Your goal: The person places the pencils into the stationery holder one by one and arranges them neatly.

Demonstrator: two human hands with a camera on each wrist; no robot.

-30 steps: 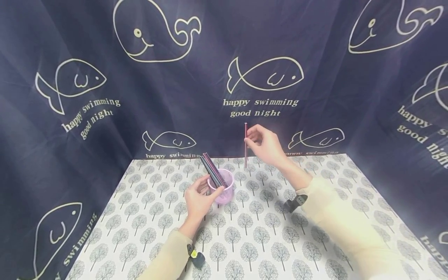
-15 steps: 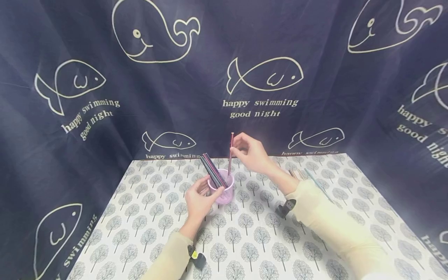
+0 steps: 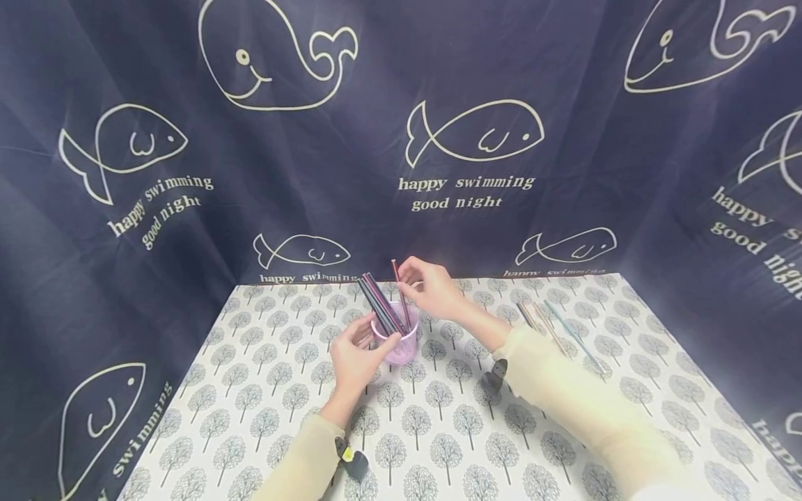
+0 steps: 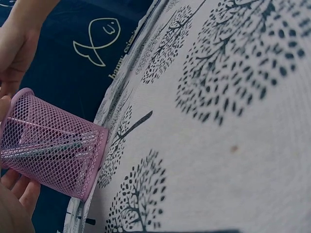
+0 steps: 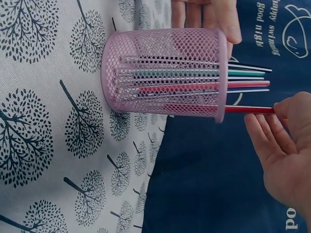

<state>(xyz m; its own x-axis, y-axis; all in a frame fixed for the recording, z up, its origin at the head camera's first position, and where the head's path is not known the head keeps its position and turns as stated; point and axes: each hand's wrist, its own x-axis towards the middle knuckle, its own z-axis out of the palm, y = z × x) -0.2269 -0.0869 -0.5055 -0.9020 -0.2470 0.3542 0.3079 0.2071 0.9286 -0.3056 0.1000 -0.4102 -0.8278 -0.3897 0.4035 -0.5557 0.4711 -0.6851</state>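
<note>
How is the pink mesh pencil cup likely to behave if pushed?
The pink mesh pencil cup is probably light for its size, being open mesh. It might tip toward the side where the bunched pencils lean out, were the left hand not gripping it. Knocked over, its round shape would likely let it roll.

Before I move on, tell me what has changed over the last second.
The right hand moved leftward and down, pinching the red pencil throughout; the pencil's lower end went from beside the pink mesh cup to inside it. As the arm shifted, thin sticks at the right came into fuller view. Unchanged: the left hand holds the cup, with the pencil bundle leaning in it.
</note>
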